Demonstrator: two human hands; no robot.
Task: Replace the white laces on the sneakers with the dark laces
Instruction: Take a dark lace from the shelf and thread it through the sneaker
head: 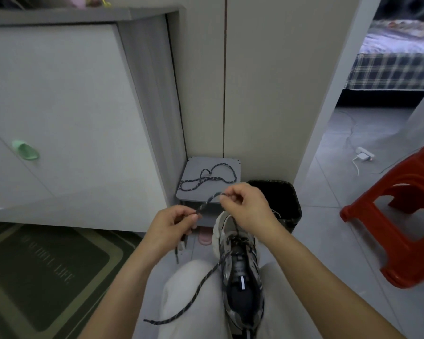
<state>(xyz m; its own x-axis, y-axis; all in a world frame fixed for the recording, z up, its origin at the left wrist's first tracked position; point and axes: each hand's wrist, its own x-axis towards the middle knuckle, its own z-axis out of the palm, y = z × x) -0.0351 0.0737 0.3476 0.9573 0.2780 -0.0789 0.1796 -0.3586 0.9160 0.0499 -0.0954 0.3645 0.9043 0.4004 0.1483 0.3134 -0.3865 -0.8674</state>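
A grey and white sneaker (240,272) rests between my knees, toe pointing away from me. A dark speckled lace (207,277) is threaded through its lower eyelets. One free end trails over my left thigh. The other end runs up to my hands. My left hand (174,222) pinches that lace near its tip. My right hand (245,204) pinches the same lace a little farther along, above the toe of the sneaker. A second dark lace (208,178) lies loosely coiled on a small grey stool (196,195) ahead.
A white cabinet (71,118) fills the left, with a green doormat (42,272) below it. A black bin (287,201) stands behind the sneaker. A red plastic stool (399,216) is at the right. A pink slipper (205,237) lies under the grey stool.
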